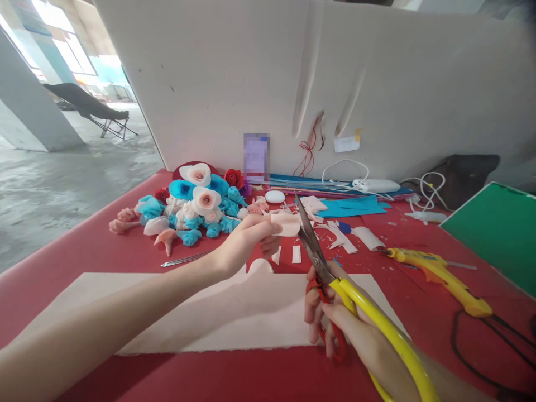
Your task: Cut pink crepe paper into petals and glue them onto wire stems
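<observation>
My left hand (251, 237) pinches a small pale pink piece of crepe paper (287, 224), its right end between or touching the scissor blades. My right hand (335, 318) grips scissors (316, 254) with long, parted metal blades pointing up. A large yellow handle runs back over the wrist; red handles sit among the fingers, and I cannot tell whether they belong to a second pair. Beneath both hands lies a large pale pink sheet (201, 318). Just beyond it are a rounded pale piece (260, 266) and a small pale strip (296, 254).
Paper flowers (205, 201) in blue, white, pink and red are heaped at the back left. Thin metal rods (186, 259) lie before them. Blue paper (352, 206) and scraps are behind the scissors. A yellow glue gun (439, 276) and green board (498, 234) stand right.
</observation>
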### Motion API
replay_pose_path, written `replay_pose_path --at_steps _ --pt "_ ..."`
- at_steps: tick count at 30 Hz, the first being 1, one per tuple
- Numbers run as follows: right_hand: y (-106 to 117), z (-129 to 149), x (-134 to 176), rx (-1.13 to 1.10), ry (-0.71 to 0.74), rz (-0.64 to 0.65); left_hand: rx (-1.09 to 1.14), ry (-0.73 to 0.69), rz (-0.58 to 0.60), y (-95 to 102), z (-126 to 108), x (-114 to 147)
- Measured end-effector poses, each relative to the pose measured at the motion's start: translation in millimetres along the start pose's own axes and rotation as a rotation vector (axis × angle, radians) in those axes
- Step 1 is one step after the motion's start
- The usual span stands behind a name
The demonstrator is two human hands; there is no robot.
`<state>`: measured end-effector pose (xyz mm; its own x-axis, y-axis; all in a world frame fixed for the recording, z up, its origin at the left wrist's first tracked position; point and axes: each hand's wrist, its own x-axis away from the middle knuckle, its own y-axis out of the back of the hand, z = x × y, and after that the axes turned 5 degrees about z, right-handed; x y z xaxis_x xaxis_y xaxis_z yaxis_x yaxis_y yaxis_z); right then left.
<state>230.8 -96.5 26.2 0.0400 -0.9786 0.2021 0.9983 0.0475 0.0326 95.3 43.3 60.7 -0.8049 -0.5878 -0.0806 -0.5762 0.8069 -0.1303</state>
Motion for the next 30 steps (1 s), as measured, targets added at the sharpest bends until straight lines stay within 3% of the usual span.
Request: replay_pose_path --at_steps 25,30 --pt "-7.3 22.1 9.7 0.208 -0.074 -0.094 -0.232 -0.004 0.051 -0.2 -3.7 2.7" --pt "1.8 28.1 6.3 0.098 -0.146 -0.245 -0.257 -0.012 0.045 4.2 -2.5 1.5"
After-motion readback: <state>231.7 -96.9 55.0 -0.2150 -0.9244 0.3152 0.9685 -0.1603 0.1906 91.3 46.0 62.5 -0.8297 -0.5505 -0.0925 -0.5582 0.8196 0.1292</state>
